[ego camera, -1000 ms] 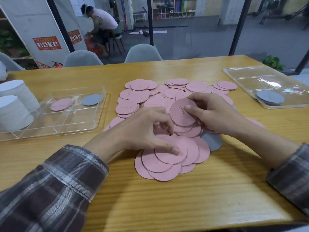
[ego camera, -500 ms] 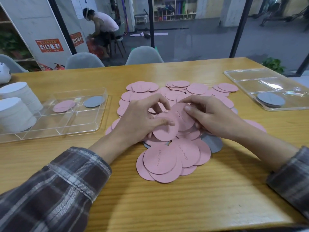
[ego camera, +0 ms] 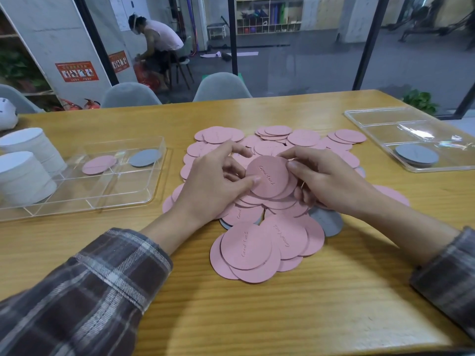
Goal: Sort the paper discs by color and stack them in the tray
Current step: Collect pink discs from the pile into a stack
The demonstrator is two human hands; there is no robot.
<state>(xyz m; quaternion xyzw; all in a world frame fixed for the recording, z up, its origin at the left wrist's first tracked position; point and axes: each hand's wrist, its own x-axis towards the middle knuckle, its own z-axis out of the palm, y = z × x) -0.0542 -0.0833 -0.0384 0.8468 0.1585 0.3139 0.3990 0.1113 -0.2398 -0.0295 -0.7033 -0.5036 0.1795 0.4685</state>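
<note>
A wide pile of pink paper discs (ego camera: 259, 247) covers the middle of the wooden table, with a grey disc (ego camera: 326, 222) showing at its right edge. Above the pile both hands hold a small stack of pink discs (ego camera: 268, 176). My left hand (ego camera: 213, 186) pinches its left edge with the thumb on top. My right hand (ego camera: 326, 178) grips its right side, thumb on the top disc. A clear divided tray (ego camera: 77, 199) at the left holds a pink disc (ego camera: 99, 164) and a grey disc (ego camera: 145, 157). A second clear tray (ego camera: 385, 129) at the right holds grey discs (ego camera: 416, 154).
Two stacks of white discs (ego camera: 25, 173) stand at the far left, partly in the left tray. Grey chairs (ego camera: 221, 88) line the table's far side. Behind a glass wall a person sits on a chair.
My left hand lifted a pink disc off the near part of the pile and brought it up onto the stack in my right hand. Both hands now hold that stack together.
</note>
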